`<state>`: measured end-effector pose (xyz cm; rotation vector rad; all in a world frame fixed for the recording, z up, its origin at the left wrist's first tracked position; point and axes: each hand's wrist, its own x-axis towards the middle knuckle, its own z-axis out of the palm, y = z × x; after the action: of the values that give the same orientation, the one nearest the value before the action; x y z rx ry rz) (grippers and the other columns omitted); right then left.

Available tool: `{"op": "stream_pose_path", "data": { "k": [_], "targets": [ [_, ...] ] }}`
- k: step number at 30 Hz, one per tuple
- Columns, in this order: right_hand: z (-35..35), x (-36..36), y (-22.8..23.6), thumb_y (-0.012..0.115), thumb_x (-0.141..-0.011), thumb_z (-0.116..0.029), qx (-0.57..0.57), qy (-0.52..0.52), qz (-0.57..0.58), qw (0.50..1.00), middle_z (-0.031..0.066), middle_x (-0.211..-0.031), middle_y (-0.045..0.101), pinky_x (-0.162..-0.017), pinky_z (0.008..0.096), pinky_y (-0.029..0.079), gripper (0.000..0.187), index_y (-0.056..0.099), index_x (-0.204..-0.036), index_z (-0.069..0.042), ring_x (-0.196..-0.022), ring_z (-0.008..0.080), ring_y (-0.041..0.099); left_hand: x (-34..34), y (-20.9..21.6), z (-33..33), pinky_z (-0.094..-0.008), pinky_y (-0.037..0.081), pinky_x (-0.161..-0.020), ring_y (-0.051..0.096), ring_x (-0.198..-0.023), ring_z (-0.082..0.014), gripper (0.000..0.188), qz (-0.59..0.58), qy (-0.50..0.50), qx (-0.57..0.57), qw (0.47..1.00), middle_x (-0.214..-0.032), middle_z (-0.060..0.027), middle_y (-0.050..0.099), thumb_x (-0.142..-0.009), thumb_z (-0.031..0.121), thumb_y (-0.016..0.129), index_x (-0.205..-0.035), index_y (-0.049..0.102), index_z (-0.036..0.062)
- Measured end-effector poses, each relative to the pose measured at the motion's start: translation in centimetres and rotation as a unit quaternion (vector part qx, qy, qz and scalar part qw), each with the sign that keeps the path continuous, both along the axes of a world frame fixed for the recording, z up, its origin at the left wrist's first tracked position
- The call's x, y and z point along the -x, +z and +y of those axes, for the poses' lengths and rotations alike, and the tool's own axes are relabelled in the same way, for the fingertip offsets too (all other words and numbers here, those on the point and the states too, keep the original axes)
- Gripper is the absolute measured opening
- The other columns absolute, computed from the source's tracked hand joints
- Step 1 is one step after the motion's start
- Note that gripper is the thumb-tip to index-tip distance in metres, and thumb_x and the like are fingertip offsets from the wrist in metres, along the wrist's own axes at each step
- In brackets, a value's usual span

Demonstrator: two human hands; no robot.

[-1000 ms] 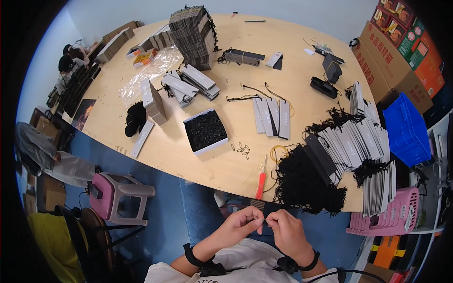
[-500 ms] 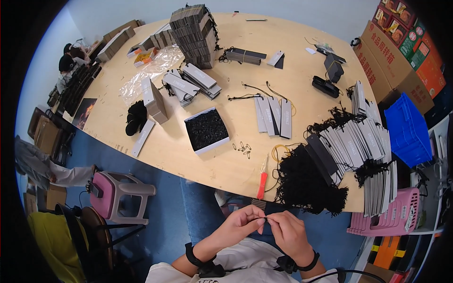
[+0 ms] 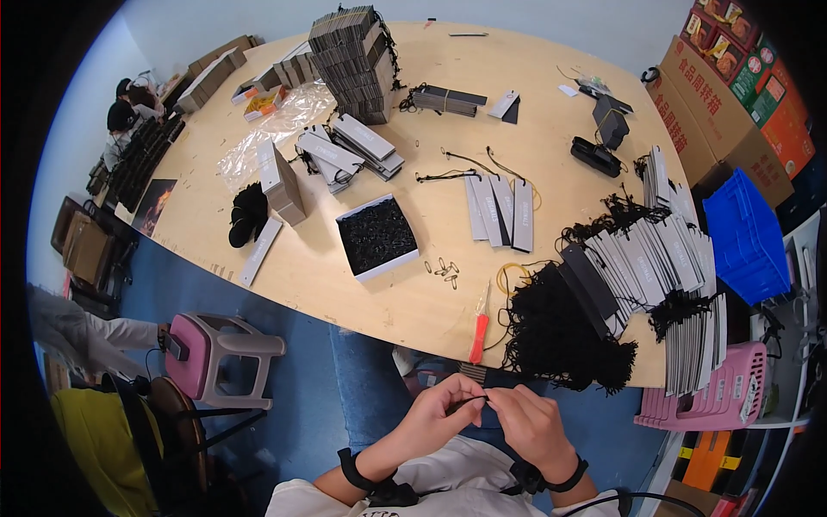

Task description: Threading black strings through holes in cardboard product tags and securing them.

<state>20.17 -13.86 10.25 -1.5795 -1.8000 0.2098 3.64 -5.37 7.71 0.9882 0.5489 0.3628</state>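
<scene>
My left hand (image 3: 435, 419) and my right hand (image 3: 530, 424) meet fingertip to fingertip in front of my lap, just off the table's near edge. Both pinch a short piece of thin black cord (image 3: 470, 401), mostly hidden by the fingers. Beyond them on the table lies a red-handled tool (image 3: 479, 338) with a thin shaft. To its right spreads a heap of black cords (image 3: 564, 332) beside rows of grey hang tags (image 3: 646, 258). A white box (image 3: 379, 274) of small black pieces sits to the left, near several loose metal pins (image 3: 447, 272).
On the wooden table (image 3: 327, 284) stand a tall stack of tags (image 3: 349, 69), tag bundles (image 3: 366, 142) and a black cord bundle (image 3: 249, 214). A blue crate (image 3: 746, 237) and a pink basket (image 3: 706, 396) are at right. A pink-topped stool (image 3: 191, 353) stands left, beside another person's leg (image 3: 121, 336).
My hands stay pinched together, with the left fingers slightly shifted and a little more black cord showing. At the left, the other person's leg has moved toward the stool.
</scene>
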Motion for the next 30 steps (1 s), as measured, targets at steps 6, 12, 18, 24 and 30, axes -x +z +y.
{"op": "stream_pose_path", "data": {
  "k": [6, 12, 18, 24, 30],
  "targets": [
    [-0.1, -1.0, 0.1, 0.064, -0.075, 0.0, 0.028, 0.043, -0.066, 0.996, 0.009, -0.085, 0.065, -0.057, 0.0292, 0.053, 0.025, 0.061, -0.1, 0.002, -0.07, 0.0192, 0.064, -0.3, 0.9, -0.2, -0.0223, 0.049, -0.073, 0.059, -0.081, -0.0078, 0.01, 0.047, 0.003, -0.053, 0.997, -0.088, -0.004, 0.061, -0.098, 0.005, 0.056, -0.105, 0.053, -0.0024],
    [0.2, -1.4, -0.3, 0.069, -0.073, 0.0, 0.026, 0.04, -0.1, 0.994, 0.006, -0.07, 0.058, -0.05, 0.0318, 0.049, 0.018, 0.059, -0.088, -0.002, -0.061, 0.0206, 0.061, -0.7, 2.7, 0.0, -0.0203, 0.047, -0.064, 0.058, -0.07, -0.0049, 0.01, 0.153, -0.018, -0.233, 0.96, -0.08, -0.0019, 0.063, -0.096, 0.006, 0.058, -0.102, 0.056, -0.0014],
    [-0.3, -1.8, 0.0, 0.066, -0.079, -0.003, 0.076, 0.07, -0.028, 0.994, 0.0067, -0.073, 0.056, -0.056, 0.0324, 0.05, 0.015, 0.055, -0.09, -0.003, -0.067, 0.0221, 0.062, -0.2, 2.2, 0.4, -0.0201, 0.045, -0.06, 0.056, -0.068, -0.0031, 0.012, 0.093, -0.03, -0.295, 0.95, -0.079, -0.0008, 0.064, -0.094, 0.005, 0.06, -0.103, 0.058, -0.001],
    [-0.5, -3.0, 0.1, 0.063, -0.085, -0.004, 0.167, 0.134, 0.115, 0.97, 0.0107, -0.078, 0.064, -0.059, 0.0358, 0.051, 0.013, 0.055, -0.094, -0.002, -0.071, 0.0286, 0.065, 0.3, 1.8, 1.1, -0.0191, 0.045, -0.063, 0.055, -0.073, -0.0029, 0.012, 0.073, -0.112, -0.219, 0.967, -0.084, -0.0027, 0.065, -0.093, 0.004, 0.06, -0.104, 0.059, -0.0002],
    [-0.4, -3.8, 0.0, 0.064, -0.088, -0.007, 0.214, 0.167, 0.206, 0.94, 0.0107, -0.077, 0.065, -0.059, 0.0351, 0.05, 0.009, 0.059, -0.094, -0.003, -0.067, 0.0289, 0.065, 0.4, 1.7, 1.1, -0.0239, 0.042, -0.058, 0.052, -0.063, -0.0078, 0.015, 0.047, -0.125, -0.251, 0.959, -0.078, -0.0047, 0.064, -0.093, 0.008, 0.059, -0.106, 0.056, 0.0009]
  ]
}}
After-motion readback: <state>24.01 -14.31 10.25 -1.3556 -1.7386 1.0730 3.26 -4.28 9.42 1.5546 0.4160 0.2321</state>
